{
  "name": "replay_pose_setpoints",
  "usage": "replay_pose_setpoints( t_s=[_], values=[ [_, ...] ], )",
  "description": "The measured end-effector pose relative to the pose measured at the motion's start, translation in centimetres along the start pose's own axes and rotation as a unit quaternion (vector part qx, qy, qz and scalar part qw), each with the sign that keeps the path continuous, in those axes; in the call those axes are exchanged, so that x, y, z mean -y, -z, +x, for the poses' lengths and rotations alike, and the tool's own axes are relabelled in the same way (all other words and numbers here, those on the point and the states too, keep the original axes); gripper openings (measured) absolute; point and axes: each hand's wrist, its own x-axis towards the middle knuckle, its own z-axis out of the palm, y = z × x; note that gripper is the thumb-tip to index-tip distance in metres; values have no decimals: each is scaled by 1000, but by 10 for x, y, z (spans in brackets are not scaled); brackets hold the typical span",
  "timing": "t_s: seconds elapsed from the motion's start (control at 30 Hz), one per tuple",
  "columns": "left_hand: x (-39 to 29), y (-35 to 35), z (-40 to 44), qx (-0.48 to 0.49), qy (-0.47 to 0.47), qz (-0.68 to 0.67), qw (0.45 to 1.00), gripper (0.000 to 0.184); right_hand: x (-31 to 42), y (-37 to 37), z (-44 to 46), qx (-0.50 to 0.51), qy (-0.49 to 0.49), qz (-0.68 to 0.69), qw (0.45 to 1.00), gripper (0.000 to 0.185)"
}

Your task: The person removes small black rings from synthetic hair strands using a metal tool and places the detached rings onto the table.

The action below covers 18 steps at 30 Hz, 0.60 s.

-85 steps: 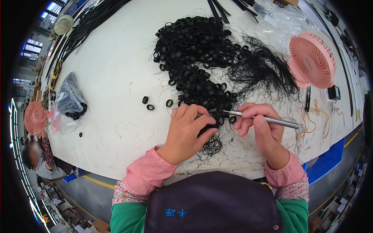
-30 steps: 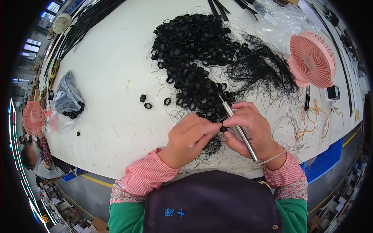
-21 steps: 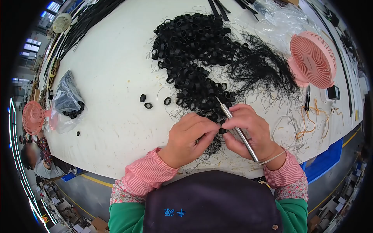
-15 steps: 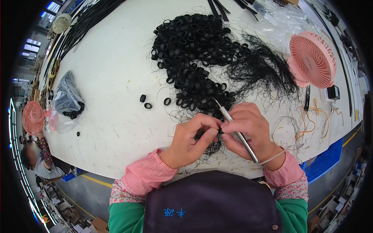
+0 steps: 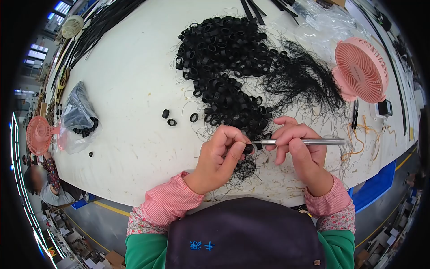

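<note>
My left hand (image 5: 219,154) pinches a small black ring (image 5: 247,149) between thumb and fingers. A slim silver craft knife (image 5: 309,141) lies level in my right hand (image 5: 301,150), its pointed tip directed left and reaching the ring; whether it touches cannot be made out. Just beyond my hands spreads a large heap of black rings (image 5: 219,45) with loose threads among them. A tangle of black thread (image 5: 244,167) lies on the table under the left hand. Several single rings (image 5: 194,117) rest left of the heap.
A pink fan (image 5: 360,69) stands at the right, with a heap of black threads (image 5: 304,76) beside it. Orange string (image 5: 358,139) lies at the right edge. To the left is a plastic bag of rings (image 5: 79,114). Another person (image 5: 45,181) sits at the far left.
The knife has swung from slanting up-left to lying level, with its tip brought to the ring. My right hand has shifted slightly right; my left hand stays nearly in place, the ring now showing.
</note>
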Motion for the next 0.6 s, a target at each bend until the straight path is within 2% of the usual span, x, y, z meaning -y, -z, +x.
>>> replay_pose_setpoints(
  t_s=[0.1,0.33,0.4,0.6],
  values=[
    [-1,0,0,3,4,21,1000,10,1,0,1,-2,-20,40,999,19],
    [0,-1,-1,11,-2,38,999,11,2,-3,2,5,-33,34,999,20],
    [2,-6,1,-33,-47,24,998,9,2,-3,2,9,-39,32,999,19],
    [3,-6,0,-32,-44,35,998,8,1,-3,1,9,-43,32,999,18]
  ],
)
